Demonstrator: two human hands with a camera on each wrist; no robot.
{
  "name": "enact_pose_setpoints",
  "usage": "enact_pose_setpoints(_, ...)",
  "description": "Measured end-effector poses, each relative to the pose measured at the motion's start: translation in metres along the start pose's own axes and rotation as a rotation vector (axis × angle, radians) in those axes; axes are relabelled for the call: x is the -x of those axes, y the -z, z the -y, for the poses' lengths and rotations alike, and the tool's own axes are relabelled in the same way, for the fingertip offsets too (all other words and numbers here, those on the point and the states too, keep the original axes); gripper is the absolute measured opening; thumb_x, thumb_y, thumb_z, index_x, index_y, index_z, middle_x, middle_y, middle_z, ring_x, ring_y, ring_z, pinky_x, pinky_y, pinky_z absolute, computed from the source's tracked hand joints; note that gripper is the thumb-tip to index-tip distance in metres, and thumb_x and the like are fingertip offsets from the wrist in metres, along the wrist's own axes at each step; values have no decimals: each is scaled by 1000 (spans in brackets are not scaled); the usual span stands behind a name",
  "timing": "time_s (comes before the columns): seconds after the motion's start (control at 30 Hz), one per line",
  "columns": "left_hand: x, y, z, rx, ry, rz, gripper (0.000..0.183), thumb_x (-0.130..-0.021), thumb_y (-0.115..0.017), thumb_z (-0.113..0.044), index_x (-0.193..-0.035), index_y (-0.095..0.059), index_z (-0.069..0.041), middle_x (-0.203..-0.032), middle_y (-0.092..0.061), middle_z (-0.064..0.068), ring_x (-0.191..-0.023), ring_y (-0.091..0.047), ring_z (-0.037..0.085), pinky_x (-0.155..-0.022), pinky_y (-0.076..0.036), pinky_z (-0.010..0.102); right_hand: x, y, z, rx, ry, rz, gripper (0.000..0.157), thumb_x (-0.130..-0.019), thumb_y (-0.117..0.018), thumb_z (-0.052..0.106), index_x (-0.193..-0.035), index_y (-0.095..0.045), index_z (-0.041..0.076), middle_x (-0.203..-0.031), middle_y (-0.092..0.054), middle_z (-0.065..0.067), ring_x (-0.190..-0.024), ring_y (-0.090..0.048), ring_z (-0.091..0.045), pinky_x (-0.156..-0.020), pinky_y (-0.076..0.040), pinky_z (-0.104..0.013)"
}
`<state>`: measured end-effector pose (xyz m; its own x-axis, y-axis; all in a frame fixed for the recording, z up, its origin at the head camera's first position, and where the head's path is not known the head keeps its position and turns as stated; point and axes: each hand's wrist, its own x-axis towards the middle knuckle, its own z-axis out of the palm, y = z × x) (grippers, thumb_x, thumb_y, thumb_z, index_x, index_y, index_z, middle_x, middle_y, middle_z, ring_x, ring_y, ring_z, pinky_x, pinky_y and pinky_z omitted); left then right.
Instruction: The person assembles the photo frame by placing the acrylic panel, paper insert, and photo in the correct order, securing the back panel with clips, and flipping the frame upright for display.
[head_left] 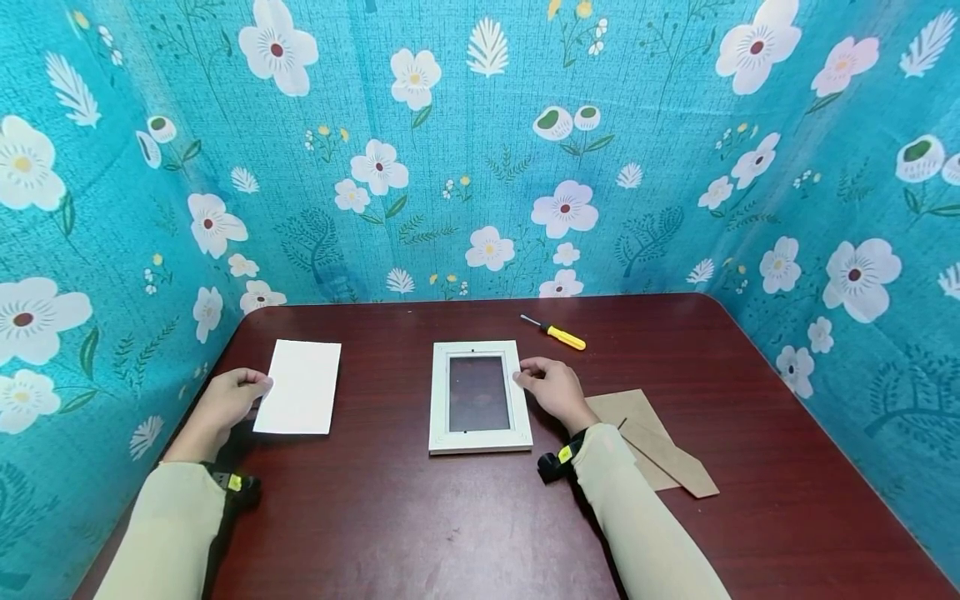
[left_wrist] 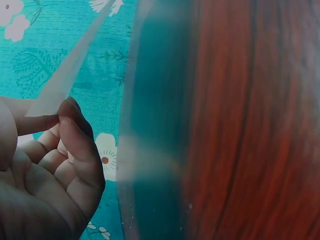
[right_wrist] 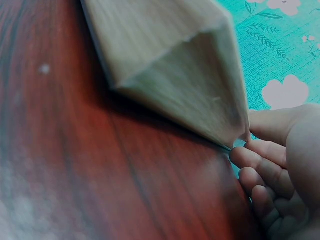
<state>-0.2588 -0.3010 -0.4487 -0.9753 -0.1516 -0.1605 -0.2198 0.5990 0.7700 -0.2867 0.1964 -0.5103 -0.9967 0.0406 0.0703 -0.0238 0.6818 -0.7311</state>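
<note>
White frame (head_left: 480, 398): R hand (head_left: 552, 389) grips; L hand (head_left: 225, 404) pinches card (head_left: 299, 387).

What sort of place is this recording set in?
Probably a makeshift craft booth: a dark wooden table boxed in by floral teal cloth, with a frame and screwdriver laid out.

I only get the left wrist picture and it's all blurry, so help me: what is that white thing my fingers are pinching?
Observer: A white sheet of paper; the left hand pinches its left edge on the table.
Operator: What is the other hand doing?
Observer: The right hand holds the right side of a white picture frame.
Operator: Any tools around?
Observer: A yellow-handled screwdriver lies behind the frame, untouched.
</note>
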Motion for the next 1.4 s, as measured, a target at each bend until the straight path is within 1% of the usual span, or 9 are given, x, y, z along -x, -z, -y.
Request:
enact_pose_setpoints(0.13, -1, -3, 0, 21, -15, -9, 43, -103, -49, -31, -122, -52, 7, -109, -57, 22, -88, -57, 31, -80, -55, 45, 0, 0, 0, -1, 3, 1, 32, -91, -67, 37, -117, -70, 17, -99, -66, 1, -87, -58, -17, -75, -47, -37)
enact_pose_setpoints(0.23, -2, -4, -4, 38, -33, -19, 44, -103, -49, -33, -122, -53, 6, -109, -57, 22, -89, -57, 31, -81, -54, 45, 0, 2, 1, -8, 6, 2, 32, -91, -67, 37, -117, -70, 16, -98, -66, 1, -87, -58, -17, -74, -46, -37)
enact_pose_setpoints(0.37, -3, -5, -7, 52, -42, -18, 46, -102, -49, -35, -122, -53, 6, -108, -58, 22, -88, -56, 31, -76, -54, 37, 0, 2, 1, -14, 10, -1, 32, -91, -67, 36, -116, -70, 16, -96, -66, 2, -85, -57, -18, -73, -46, -36)
enact_pose_setpoints(0.47, -3, -5, -7, 58, -36, -11, 47, -102, -49, -36, -123, -54, 6, -108, -59, 21, -88, -56, 30, -73, -53, 32, -1, 1, 0, -9, 12, -2, 31, -91, -67, 36, -116, -70, 16, -95, -66, 2, -84, -57, -17, -73, -45, -36)
enact_pose_setpoints(0.53, -4, -6, -7, 68, -30, -9, 48, -102, -50, -36, -124, -54, 6, -109, -59, 21, -89, -57, 30, -73, -53, 31, -1, 1, 0, -9, 15, -2, 32, -91, -67, 36, -116, -70, 16, -95, -66, 2, -84, -57, -17, -73, -45, -36)
enact_pose_setpoints(0.77, -6, -11, -6, 100, -4, -2, 48, -101, -52, -38, -126, -55, 4, -110, -58, 19, -90, -56, 29, -76, -53, 34, 0, 1, 0, -16, 20, -4, 32, -91, -68, 36, -116, -70, 16, -96, -66, 2, -85, -58, -17, -74, -46, -36)
enact_pose_setpoints(1.03, -6, -14, -4, 138, 5, 15, 49, -99, -55, -38, -125, -56, 4, -106, -62, 18, -85, -60, 26, -71, -54, 29, 0, 1, 0, -15, 16, 0, 32, -91, -67, 36, -116, -70, 16, -96, -66, 2, -85, -58, -17, -74, -46, -36)
enact_pose_setpoints(1.2, -5, -16, -5, 157, 13, 26, 50, -99, -57, -38, -126, -56, 4, -105, -63, 15, -84, -62, 24, -71, -54, 29, 1, 1, 0, -12, 6, 5, 33, -91, -67, 36, -117, -69, 16, -98, -66, 1, -88, -58, -18, -75, -46, -37)
enact_pose_setpoints(1.4, -4, -19, -7, 207, 12, 36, 49, -97, -60, -35, -124, -57, 5, -98, -65, 11, -78, -63, 20, -69, -55, 28, 1, 1, 0, -4, 5, 5, 33, -91, -67, 37, -117, -69, 16, -99, -67, 1, -89, -59, -18, -76, -46, -38)
